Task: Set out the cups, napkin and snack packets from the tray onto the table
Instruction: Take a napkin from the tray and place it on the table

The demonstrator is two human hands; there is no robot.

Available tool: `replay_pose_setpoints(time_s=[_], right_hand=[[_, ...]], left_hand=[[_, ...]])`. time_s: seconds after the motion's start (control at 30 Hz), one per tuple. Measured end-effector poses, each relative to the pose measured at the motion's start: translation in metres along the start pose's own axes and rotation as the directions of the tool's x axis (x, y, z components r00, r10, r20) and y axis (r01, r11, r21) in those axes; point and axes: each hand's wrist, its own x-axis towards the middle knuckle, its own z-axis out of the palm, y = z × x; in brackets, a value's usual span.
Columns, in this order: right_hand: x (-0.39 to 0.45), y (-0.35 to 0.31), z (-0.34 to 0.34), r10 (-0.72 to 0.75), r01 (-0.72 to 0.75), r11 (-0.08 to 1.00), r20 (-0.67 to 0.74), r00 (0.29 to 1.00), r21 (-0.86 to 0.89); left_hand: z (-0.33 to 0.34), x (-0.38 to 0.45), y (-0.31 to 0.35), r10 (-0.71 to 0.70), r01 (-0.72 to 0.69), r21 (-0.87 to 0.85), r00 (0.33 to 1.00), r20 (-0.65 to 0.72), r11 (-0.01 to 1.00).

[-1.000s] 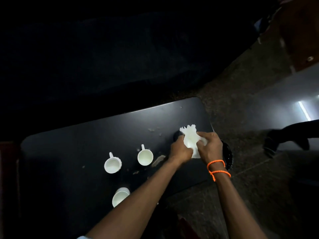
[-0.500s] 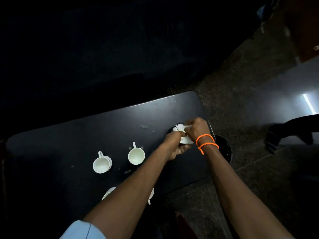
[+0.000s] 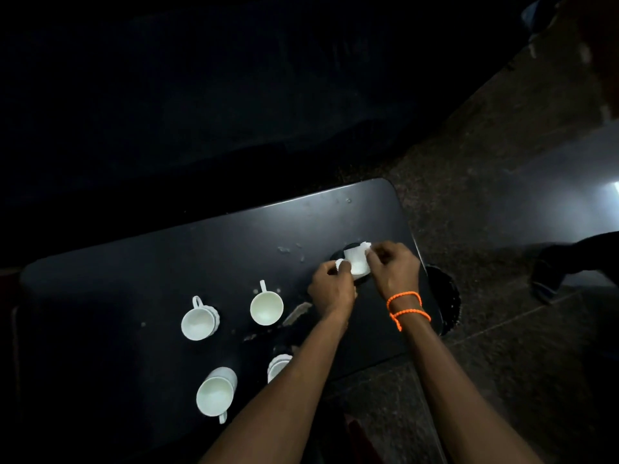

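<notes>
A white napkin (image 3: 357, 263) lies folded over a small dark holder (image 3: 341, 253) near the right end of the dark table (image 3: 167, 262). My left hand (image 3: 330, 289) pinches its left corner and my right hand (image 3: 393, 269), with orange bands on the wrist, pinches its right edge. Several white cups stand on the table: one at the left (image 3: 198, 321), one in the middle (image 3: 266, 307), one near the front (image 3: 216, 393), and one (image 3: 278, 365) partly hidden by my left forearm. No snack packets are visible.
A round dark tray (image 3: 447, 296) juts past the table's right edge, partly under my right wrist. Crumbs and a pale smear (image 3: 296, 313) mark the tabletop. A person's dark leg (image 3: 569, 259) stands on the floor at right. The background is very dark.
The napkin was held up and spread a second ago; both hands have since folded it smaller and brought it down onto the dark holder. The camera view has shifted, showing more cups.
</notes>
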Motion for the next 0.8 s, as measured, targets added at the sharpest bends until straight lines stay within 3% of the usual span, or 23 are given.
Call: replay_pose_setpoints(time_s=[0.07, 0.13, 0.27, 0.5, 0.8], right_hand=[[0.001, 0.003, 0.000, 0.060, -0.053, 0.995, -0.089, 0.994, 0.082], [0.004, 0.007, 0.000, 0.217, -0.199, 0.961, -0.081, 0.973, 0.191], [0.007, 0.018, 0.004, 0.367, -0.392, 0.872, 0.137, 0.920, 0.293], [-0.007, 0.028, 0.017, 0.424, -0.452, 0.822, 0.158, 0.892, 0.345], [-0.078, 0.035, 0.021, 0.482, -0.506, 0.789, 0.159, 0.862, 0.348]], left_hand=[[-0.007, 0.002, -0.001, 0.056, -0.054, 0.027, 0.994, -0.089, 0.998], [-0.014, 0.005, -0.004, 0.071, -0.067, 0.034, 0.991, -0.114, 0.997], [-0.012, 0.007, -0.003, -0.032, 0.035, -0.035, 0.997, 0.074, 0.999], [-0.011, 0.003, -0.003, 0.006, -0.023, 0.150, 0.994, 0.112, 0.988], [-0.047, -0.027, -0.032, 0.020, -0.039, 0.184, 0.994, 0.104, 0.982]])
